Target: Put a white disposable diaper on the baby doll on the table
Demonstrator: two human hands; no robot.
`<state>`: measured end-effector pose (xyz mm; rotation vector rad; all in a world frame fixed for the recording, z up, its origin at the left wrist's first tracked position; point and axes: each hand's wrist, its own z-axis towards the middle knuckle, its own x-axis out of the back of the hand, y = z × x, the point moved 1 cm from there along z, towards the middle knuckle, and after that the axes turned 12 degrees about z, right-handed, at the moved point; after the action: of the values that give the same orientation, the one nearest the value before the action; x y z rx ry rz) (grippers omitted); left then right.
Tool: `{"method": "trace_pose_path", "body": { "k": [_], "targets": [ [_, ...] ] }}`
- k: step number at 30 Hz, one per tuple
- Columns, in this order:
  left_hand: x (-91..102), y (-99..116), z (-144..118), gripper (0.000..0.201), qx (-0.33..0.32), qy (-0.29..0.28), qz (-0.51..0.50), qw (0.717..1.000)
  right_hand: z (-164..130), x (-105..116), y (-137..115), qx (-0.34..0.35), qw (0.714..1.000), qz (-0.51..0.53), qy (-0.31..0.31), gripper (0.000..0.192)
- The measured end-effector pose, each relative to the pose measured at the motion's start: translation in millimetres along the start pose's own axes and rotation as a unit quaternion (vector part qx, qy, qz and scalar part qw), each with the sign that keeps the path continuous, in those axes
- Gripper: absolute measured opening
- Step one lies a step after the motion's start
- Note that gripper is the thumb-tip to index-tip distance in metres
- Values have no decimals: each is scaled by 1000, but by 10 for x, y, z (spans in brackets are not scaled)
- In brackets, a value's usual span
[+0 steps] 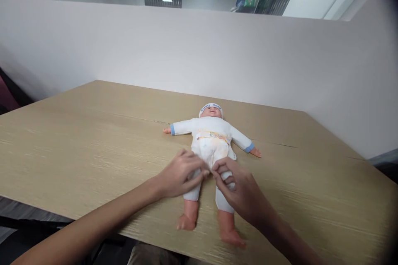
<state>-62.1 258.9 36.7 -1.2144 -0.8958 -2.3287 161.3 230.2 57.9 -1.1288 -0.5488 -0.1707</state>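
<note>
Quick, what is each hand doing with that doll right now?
Left hand: fingers pinched on the white clothing at the doll's crotch.
Right hand: pinched on the same clothing, over the doll's leg.

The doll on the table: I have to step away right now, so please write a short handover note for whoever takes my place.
Left hand: fingers pinching the white cloth at the doll's crotch, resting over its right thigh.
Right hand: fingers pinching the same spot from the other side, lying over the other thigh.
Doll: on its back on the wooden table, arms spread, head toward the white partition, feet toward the near edge.
Done: white top, cap and trousers are on; feet bare.
Left: whether the crotch is fastened is hidden by the fingers; check there.
</note>
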Motion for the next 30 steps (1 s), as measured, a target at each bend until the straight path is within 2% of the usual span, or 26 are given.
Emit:
{"method": "trace_pose_path", "body": {
  "k": [2, 3, 9, 12, 15, 19, 22, 25, 30],
  "targets": [
    [-23, 45, -71, 27, -23, -72, 20, 997, -182, 19, 105, -20, 1000, -20, -12, 4],
    [-44, 37, -81, 28, -11, -81, 21, 996, -230, 33, 166, -19, 999, -42, -4, 5],
    [-187, -115, 52, 29, 142, -30, -48, 988, -139, 73, 379, -30, 989, -139, 38, 15],
    [-246, -144, 130, 36, 174, -37, -10, 984, -78, 27, 368, -26, 986, -161, 40, 24],
    [-295, -143, 160, 42, 159, -36, 31, 986, -85, -30, 360, -10, 980, -189, 54, 25],
    [-341, -139, 116, 40, 135, -12, 33, 990, -152, -82, 386, 4, 979, -193, 59, 20],
    [-364, -160, 76, 32, 109, 28, 14, 994, -204, -101, 400, 8, 982, -178, 54, 11],
    [-377, -194, 56, 24, 93, 68, -21, 993, -242, -115, 397, 14, 984, -170, 51, 11],
    [-356, -198, 49, 19, 95, 72, -64, 991, -267, -138, 404, -1, 986, -165, 33, 18]
  ]
}}
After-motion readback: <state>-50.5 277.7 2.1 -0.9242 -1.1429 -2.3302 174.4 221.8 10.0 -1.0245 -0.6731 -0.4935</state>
